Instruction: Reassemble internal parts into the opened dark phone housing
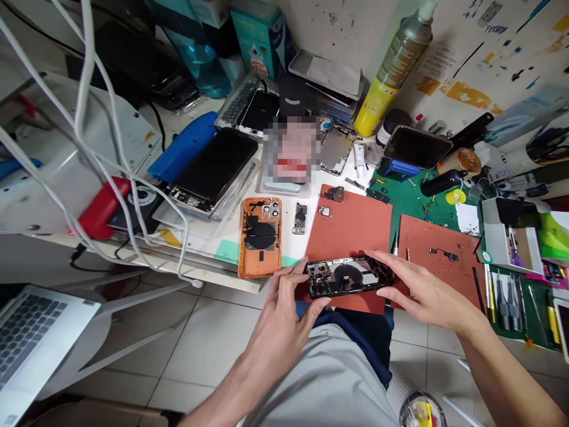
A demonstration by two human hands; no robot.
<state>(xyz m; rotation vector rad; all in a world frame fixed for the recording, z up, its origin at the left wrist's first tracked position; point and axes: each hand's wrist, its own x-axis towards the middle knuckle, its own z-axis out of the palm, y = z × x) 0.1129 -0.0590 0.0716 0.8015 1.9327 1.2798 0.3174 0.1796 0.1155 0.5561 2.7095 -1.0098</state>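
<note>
Head view, left to right: we have an open laptop (35, 338) at the left edge, then white cables (86, 77) hanging in front of the bench (291, 244). Next, a black-screened phone (216, 163) lies on clear plastic trays. Orange phone housing (260, 237) sits on the bench, inner face up, camera rings at its top right; small logic board (299, 218) just to its right. Left hand (280, 305): grip pinching the camera end of the dark phone chassis (349, 277), thumb at the near edge. We see the chassis between both hands, inner side showing, over the near part of the left red mat (355, 222). Camera-like module (334, 193) lies at that mat's far end. Right hand (422, 292): grip pinching the chassis' right end, fingers on the far edge, thumb on the near one. Beyond, a phone propped on a blue stand (402, 169); far right, we note a tool row (509, 305).
</note>
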